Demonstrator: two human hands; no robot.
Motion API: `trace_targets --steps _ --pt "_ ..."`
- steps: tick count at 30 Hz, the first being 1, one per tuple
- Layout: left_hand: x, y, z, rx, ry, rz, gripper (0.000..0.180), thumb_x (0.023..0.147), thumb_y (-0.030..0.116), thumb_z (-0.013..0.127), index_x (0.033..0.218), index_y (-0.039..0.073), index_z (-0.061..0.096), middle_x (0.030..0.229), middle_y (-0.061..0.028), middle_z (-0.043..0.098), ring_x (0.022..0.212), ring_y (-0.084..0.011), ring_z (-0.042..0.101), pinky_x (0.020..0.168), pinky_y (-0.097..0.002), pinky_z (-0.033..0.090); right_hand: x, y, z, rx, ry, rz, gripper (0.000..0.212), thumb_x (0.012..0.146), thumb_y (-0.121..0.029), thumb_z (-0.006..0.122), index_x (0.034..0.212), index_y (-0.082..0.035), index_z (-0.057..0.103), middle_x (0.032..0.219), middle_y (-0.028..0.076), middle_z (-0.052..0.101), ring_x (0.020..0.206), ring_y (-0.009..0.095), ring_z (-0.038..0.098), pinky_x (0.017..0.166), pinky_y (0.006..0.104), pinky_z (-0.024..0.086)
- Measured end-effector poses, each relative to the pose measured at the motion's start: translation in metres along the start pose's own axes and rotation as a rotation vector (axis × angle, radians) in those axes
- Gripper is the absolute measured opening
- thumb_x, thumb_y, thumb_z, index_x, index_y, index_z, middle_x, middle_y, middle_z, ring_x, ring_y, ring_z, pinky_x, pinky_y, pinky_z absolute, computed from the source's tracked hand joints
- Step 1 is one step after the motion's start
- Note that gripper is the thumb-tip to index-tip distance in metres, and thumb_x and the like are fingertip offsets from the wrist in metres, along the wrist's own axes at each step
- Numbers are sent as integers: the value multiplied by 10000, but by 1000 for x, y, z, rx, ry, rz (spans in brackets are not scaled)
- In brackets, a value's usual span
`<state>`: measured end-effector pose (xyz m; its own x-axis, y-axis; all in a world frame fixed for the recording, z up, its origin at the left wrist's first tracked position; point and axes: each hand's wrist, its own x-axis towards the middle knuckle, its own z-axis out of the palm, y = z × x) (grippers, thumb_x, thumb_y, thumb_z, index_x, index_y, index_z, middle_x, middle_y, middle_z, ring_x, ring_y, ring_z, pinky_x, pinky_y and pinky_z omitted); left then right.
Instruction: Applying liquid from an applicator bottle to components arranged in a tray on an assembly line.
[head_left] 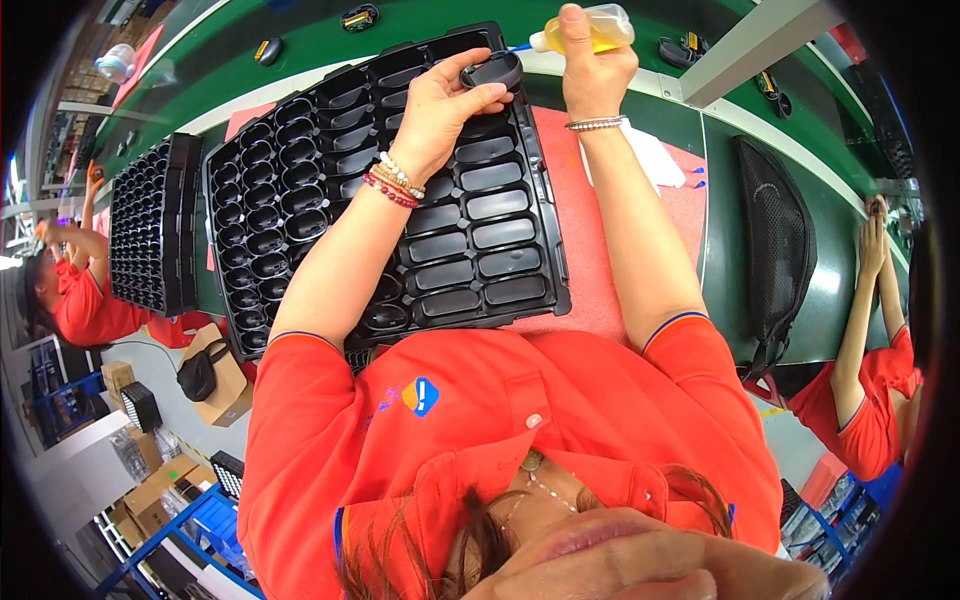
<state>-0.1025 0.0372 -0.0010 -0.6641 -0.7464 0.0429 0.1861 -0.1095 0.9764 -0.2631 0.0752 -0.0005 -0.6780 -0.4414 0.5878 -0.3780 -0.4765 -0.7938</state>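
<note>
My left hand [440, 105] pinches a black oval plastic shell [493, 70] between thumb and fingers, above the far right corner of a large black tray [505, 233]. Oval black parts sit in many of the tray's pockets on the left; several pockets on the right hold none. In my right hand [596, 82] is a clear squeeze bottle [613, 30] of yellow liquid, tipped sideways with the thumb on it. Its thin blue nozzle [522, 47] points left at the shell; whether they touch I cannot tell.
A pink-red mat [685, 225] lies under the tray, with a white sheet [645, 160] on it. Stacked black trays [183, 220] stand left, a black mesh bag [778, 250] right. Black devices [360, 17] sit on the green belt beyond. A metal post [755, 45] rises at right. Co-workers sit either side.
</note>
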Motion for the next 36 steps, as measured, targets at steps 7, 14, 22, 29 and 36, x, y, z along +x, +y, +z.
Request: trace_targets --steps 7,14,22,29,36 --pt "8 8 -10 -19 69 -34 456 807 26 626 1219 -62 450 1019 -160 596 845 -220 636 735 -270 526 27 -5 -17 298 266 242 303 872 -301 590 650 -101 540 568 -34 489 433 33 370 394 198 226" --pt "98 38 -59 1070 254 243 512 693 192 743 1137 -4 583 785 -84 646 599 -106 581 576 -232 478 28 -8 -16 384 296 263 294 859 -308 608 663 -100 544 577 -33 491 443 37 385 400 198 241" --pt "162 -5 -99 1181 264 -156 560 736 77 679 1241 -48 470 799 -115 656 697 -137 654 545 -241 515 28 -8 -17 368 311 313 275 832 -301 640 676 -87 568 606 -35 515 479 41 417 428 205 268" --pt "108 28 -105 1679 173 213 470 729 268 668 1126 30 584 1031 -156 634 970 -302 604 837 -378 468 27 -9 -12 383 287 310 265 823 -303 653 691 -86 578 620 -32 525 476 43 425 423 202 273" --pt "-61 89 -68 1147 -109 6 228 789 101 641 986 -14 632 921 -114 655 825 -171 622 749 -275 476 31 -5 -20 320 334 316 284 818 -332 647 692 -85 583 598 -21 520 437 48 412 388 195 240"
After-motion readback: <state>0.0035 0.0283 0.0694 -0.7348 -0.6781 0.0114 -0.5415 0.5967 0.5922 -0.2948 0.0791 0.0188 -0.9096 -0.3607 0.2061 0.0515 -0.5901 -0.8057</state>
